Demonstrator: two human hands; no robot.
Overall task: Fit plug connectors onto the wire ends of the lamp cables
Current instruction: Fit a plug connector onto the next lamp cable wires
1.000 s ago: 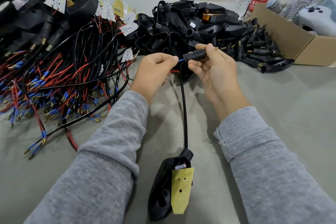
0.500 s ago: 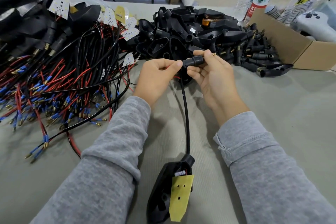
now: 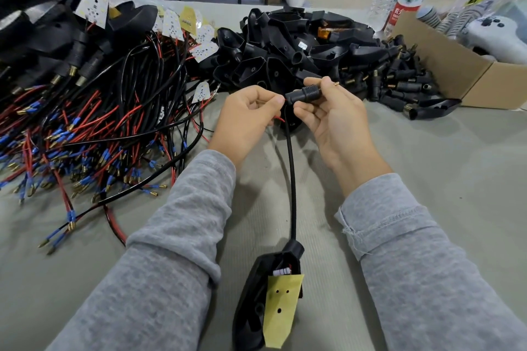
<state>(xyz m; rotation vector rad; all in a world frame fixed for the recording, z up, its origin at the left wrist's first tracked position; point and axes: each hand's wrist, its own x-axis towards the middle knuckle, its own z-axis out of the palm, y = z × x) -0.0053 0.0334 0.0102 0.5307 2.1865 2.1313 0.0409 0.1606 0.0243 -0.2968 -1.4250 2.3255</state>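
Since a second ago the blue wire end that showed between the two hands has gone from view, and the left hand (image 3: pixel 251 117) has closed up until its fingertips meet the mouth of the black plug connector (image 3: pixel 303 93); a brass pin now pokes out past the connector's far end.

Right hand (image 3: pixel 333 120) holds the connector crosswise above the bench (image 3: pixel 427 179), thumb on top and fingers curled beneath, so its grip is pinched round the ribbed body. Left grip is pinched on the wire ends right at the connector mouth; a red wire (image 3: pixel 279 118) loops out below the fingers. From there the black lamp cable (image 3: pixel 291 177) runs down to the lamp housing (image 3: pixel 258 299) lying on the bench near the person, its yellow board face up.

Judging by this, the threading step is nearly done. What comes next probably calls for pushing the cable sheath firmly into the connector while the right hand keeps it steady, then checking that both wires have seated; whether the red one is through cannot be told.
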